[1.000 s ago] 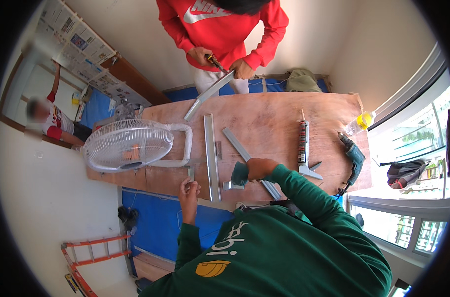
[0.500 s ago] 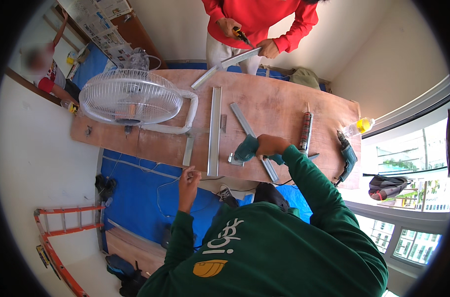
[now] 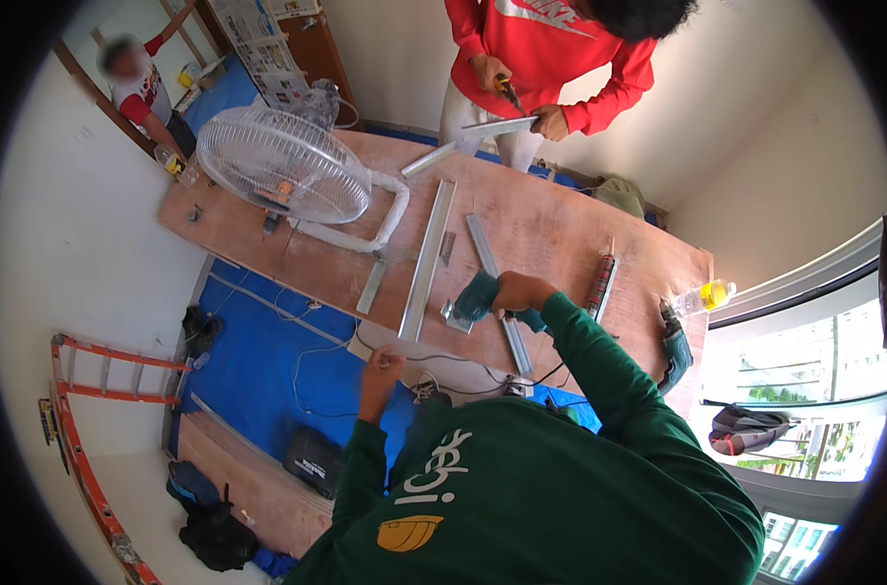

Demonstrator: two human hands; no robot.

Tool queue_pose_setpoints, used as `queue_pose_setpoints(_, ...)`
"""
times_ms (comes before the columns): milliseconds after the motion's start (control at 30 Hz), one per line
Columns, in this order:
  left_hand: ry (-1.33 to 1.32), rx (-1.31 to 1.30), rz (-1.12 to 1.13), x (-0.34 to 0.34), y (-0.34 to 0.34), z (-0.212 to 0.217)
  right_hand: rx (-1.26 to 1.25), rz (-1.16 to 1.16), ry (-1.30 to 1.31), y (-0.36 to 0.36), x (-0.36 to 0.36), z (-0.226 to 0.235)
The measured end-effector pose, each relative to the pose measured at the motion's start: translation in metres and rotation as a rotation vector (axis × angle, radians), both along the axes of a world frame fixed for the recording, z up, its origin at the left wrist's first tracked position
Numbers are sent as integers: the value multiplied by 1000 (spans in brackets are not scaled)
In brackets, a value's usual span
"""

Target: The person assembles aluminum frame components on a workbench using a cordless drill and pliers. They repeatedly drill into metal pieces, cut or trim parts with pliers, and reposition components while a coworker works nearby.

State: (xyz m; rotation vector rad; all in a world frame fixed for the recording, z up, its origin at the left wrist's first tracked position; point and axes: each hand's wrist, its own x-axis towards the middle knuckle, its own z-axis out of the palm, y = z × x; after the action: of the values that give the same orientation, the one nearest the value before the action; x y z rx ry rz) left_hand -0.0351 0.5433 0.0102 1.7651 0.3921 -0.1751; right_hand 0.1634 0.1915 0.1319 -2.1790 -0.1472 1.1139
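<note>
My right hand (image 3: pixel 523 292) grips a teal power tool (image 3: pixel 477 295) over the near half of the wooden table; its exact kind is hard to make out. A bare metal plate (image 3: pixel 456 317) shows at the tool's near side, and a metal strip (image 3: pixel 515 346) passes beneath it. My left hand (image 3: pixel 380 380) is raised off the table's near edge with its fingers curled together, just short of the near end of a long metal channel (image 3: pixel 427 258). Whether anything small is between those fingers is hidden. A shorter metal strip (image 3: pixel 371 285) lies left of the channel.
Across the table, a person in red (image 3: pixel 560 68) holds yellow-handled snips (image 3: pixel 507 90) against a metal channel (image 3: pixel 502 127). A fan (image 3: pixel 283 166) lies at left. Sealant tube (image 3: pixel 600 283), bottle (image 3: pixel 702 296) and drill (image 3: pixel 674 346) sit at right. Cords (image 3: pixel 463 363) hang by the near edge.
My view has shifted a little. My left hand has moved from below the short strip toward the long channel's near end. My right hand still holds the power tool.
</note>
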Motion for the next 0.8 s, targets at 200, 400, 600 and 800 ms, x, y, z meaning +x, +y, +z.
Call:
queue_pose_setpoints(200, 40, 251, -355, -31, -23, -19, -41, 63, -37, -1, 1, -7)
queue_pose_setpoints(400, 100, 423, -436, -75, 1, -74, 62, -43, 25, -6, 2, 3)
queue_pose_setpoints(600, 221, 371, -573, -154, 48, -142, 28, 1, -9, -5, 1, 13)
queue_pose_setpoints(800, -56, 395, -656, -208, 61, -164, 5, 20, -10, -4, 1, 19)
